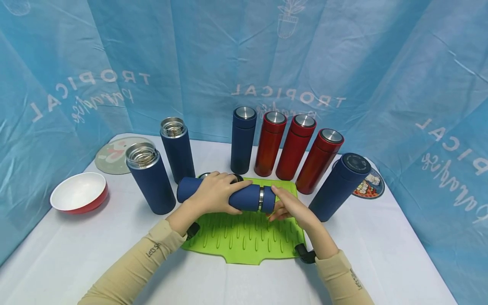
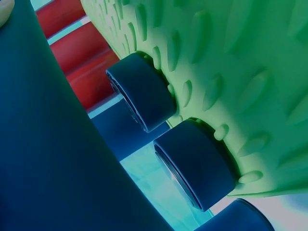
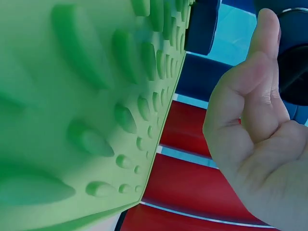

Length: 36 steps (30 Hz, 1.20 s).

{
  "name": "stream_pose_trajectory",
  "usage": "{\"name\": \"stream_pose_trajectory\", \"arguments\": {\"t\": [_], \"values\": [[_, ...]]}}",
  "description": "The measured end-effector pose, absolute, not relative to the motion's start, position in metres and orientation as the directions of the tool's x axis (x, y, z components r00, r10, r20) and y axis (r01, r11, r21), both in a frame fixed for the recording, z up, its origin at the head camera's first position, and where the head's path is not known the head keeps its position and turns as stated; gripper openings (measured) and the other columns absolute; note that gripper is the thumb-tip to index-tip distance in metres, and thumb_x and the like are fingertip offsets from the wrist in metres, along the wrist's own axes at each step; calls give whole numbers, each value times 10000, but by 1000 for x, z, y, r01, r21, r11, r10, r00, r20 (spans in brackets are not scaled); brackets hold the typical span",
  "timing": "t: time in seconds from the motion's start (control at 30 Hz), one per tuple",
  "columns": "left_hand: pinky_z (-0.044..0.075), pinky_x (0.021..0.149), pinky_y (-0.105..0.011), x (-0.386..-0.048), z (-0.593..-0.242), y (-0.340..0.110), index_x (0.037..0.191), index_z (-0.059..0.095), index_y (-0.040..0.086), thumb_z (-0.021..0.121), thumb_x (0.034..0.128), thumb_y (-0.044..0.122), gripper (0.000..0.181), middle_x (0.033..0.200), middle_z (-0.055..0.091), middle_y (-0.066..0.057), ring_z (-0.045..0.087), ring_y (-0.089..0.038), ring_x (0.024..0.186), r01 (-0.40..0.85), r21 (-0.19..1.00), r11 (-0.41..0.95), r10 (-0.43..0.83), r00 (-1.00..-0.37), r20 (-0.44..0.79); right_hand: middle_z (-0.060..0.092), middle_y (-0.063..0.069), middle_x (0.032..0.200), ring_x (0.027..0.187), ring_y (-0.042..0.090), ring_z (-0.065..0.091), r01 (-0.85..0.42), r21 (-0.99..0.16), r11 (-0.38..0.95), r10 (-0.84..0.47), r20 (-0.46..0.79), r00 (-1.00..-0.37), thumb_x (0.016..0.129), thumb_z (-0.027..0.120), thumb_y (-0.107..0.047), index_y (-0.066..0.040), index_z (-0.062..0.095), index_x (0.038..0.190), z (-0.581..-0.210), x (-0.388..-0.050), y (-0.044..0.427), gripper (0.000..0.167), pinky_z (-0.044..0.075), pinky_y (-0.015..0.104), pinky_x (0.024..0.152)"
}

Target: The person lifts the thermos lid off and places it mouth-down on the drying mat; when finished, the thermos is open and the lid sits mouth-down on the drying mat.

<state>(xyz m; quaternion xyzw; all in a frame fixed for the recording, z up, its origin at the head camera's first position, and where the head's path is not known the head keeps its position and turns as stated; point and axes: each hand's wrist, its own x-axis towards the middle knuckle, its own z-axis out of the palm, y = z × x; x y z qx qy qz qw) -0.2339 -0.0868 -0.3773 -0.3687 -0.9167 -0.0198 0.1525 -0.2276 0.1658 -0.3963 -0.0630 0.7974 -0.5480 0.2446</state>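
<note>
A dark blue thermos lies sideways above the green ribbed mat. My left hand grips its body from above, thumb on the near side. At the right end, my right hand has its fingers round the blue thermos lid; a silver band shows between lid and body. The right wrist view shows that hand with bent fingers beside the thermos end. Two loose blue lids, one and another, rest on the mat, mostly hidden in the head view.
Two blue thermoses, one nearer and one farther, stand uncapped at left. A capped blue thermos, three red thermoses and another blue thermos stand behind and right. A bowl, round mat and patterned plate lie outward.
</note>
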Motion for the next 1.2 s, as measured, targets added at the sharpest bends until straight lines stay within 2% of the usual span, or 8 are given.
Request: {"name": "stream_pose_trajectory", "arguments": {"t": [0.13,0.3,0.47,0.6,0.7,0.9,1.2], "values": [[469,818,-431,-235,-378,-87,1322,512,271,760,599,593,830,1060,632,-68,607,-253,924,687,-65,724,671,-679,299,637,133,923,735,226,683,156,-915,372,-370,-300,-879,944,379,-499,-68,343,1306,-396,-226,166,564,486,315,670],[462,834,-444,-235,-377,-87,1323,512,258,760,602,591,831,1063,631,-75,601,-259,930,684,-47,728,665,-689,287,597,187,1030,833,306,664,120,-934,337,-407,-260,-876,922,470,-428,-103,295,1343,-398,-226,169,561,488,314,722],[458,840,-450,-234,-375,-88,1331,504,258,760,604,589,839,1067,631,-78,604,-264,929,676,-36,736,658,-701,274,463,203,1188,940,396,598,70,-959,276,-470,-198,-860,889,561,-325,-153,247,1386,-401,-226,174,612,484,414,849],[456,846,-448,-233,-375,-88,1337,497,259,759,612,585,838,1076,628,-76,602,-259,937,675,-32,738,658,-706,262,355,204,1286,984,350,569,32,-972,231,-497,-147,-855,859,609,-234,-193,269,1369,-402,-226,177,614,448,515,890],[454,850,-448,-233,-375,-88,1346,488,260,757,619,581,839,1088,625,-77,600,-259,948,670,-18,742,653,-716,248,314,204,1333,1013,311,555,11,-978,211,-507,-119,-854,844,630,-196,-201,276,1350,-402,-225,178,617,433,542,897],[461,835,-435,-233,-373,-89,1351,479,254,761,623,570,842,1087,621,-75,600,-252,940,659,30,752,632,-733,253,309,202,1314,1042,332,498,-44,-983,178,-501,-52,-864,823,652,-145,-196,284,1323,-398,-223,182,623,434,567,868],[475,793,-406,-236,-367,-95,1372,450,247,726,643,605,857,1064,620,-71,607,-240,904,626,48,779,583,-750,313,360,191,1264,1007,326,475,-81,-979,189,-403,-2,-915,819,657,-120,-193,318,1336,-400,-223,187,622,440,554,841]]}}
